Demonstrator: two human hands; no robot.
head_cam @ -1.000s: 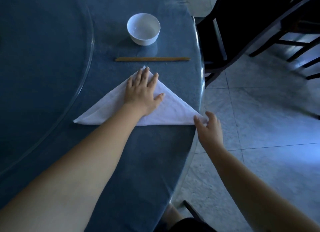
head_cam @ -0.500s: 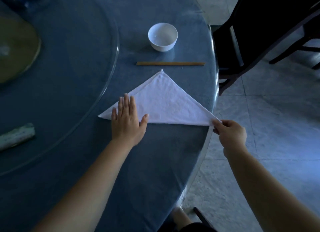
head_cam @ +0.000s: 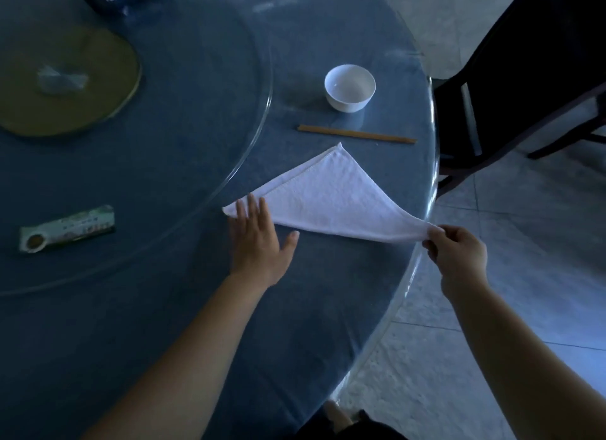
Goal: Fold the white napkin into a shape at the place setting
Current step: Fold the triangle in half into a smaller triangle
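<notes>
The white napkin (head_cam: 331,200) lies folded into a triangle on the blue round table (head_cam: 164,308), its apex pointing toward the chopsticks. My left hand (head_cam: 259,242) rests flat, fingers spread, on the napkin's left corner. My right hand (head_cam: 457,256) pinches the right corner at the table's edge and lifts it slightly off the surface.
A white bowl (head_cam: 350,87) and a pair of wooden chopsticks (head_cam: 356,134) sit beyond the napkin. A glass turntable (head_cam: 259,118) carries a yellowish plate (head_cam: 65,82) and a wrapped packet (head_cam: 67,228). A dark chair (head_cam: 524,78) stands at the right on the tiled floor.
My left hand slid from the napkin's centre to its left corner. My right hand closed on the right corner and raised it a little. The view shifted left.
</notes>
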